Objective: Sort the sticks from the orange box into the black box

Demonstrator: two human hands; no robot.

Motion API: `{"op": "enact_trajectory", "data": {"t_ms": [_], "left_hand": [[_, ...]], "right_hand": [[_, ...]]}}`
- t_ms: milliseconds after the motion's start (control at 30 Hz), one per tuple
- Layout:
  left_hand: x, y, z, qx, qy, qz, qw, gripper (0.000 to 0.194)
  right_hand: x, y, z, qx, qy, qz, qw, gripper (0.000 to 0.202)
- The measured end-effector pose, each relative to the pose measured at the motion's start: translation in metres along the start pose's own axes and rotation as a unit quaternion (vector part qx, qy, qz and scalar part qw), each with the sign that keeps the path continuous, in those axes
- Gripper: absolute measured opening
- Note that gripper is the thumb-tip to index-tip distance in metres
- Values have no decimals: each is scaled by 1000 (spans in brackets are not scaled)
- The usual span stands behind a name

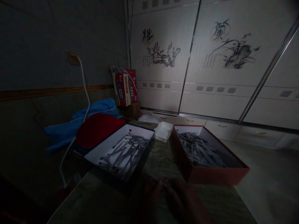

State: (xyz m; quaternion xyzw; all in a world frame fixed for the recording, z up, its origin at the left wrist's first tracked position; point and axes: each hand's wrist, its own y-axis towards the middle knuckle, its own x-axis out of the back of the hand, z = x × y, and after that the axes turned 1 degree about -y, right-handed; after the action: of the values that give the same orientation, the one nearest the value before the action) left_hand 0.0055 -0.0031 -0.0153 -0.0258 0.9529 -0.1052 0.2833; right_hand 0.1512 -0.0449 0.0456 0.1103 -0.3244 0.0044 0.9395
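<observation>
My left hand [151,194] and my right hand [181,196] are close together over the near part of the table [161,157], dim and blurred. Their fingers are closed and meet at a small, thin, pale thing [155,178], too dark to name. Ahead to the left is a dark-rimmed box [100,150] with a white inside, holding several thin grey sticks with dark ends [126,152]. To the right, a red box [217,175] contains a thick heap of slim grey, pen-like sticks [201,151]. Neither hand touches a box.
Between the boxes at the far end stands a small white open container [163,132]. At left lie a red round thing [99,129] and blue cloth [81,116], crossed by a white cable [85,84]. Behind are a red carton [125,88] and sliding cabinet doors [161,102].
</observation>
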Motion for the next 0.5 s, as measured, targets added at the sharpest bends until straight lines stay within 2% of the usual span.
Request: {"op": "enact_trajectory", "data": {"t_ms": [100, 200, 267, 333, 433, 500], "left_hand": [[5, 1, 1, -10, 76, 34, 996, 17], [-3, 0, 2, 3, 89, 70, 994, 23], [-9, 0, 3, 12, 86, 71, 994, 32], [-13, 0, 6, 13, 89, 75, 993, 34], [-10, 3, 15, 10, 90, 93, 992, 36], [-8, 4, 23, 7, 87, 99, 991, 40]], "right_hand": [[-14, -8, 2, -16, 26, 26, 999, 34], [4, -5, -8, 9, -21, 1, 1000, 34], [28, 4, -17, 15, -92, -67, 993, 34], [55, 19, -26, 8, -181, -153, 971, 35], [86, 44, -34, 11, -321, -255, 912, 39], [93, 53, -34, 33, -368, -301, 879, 41]]}}
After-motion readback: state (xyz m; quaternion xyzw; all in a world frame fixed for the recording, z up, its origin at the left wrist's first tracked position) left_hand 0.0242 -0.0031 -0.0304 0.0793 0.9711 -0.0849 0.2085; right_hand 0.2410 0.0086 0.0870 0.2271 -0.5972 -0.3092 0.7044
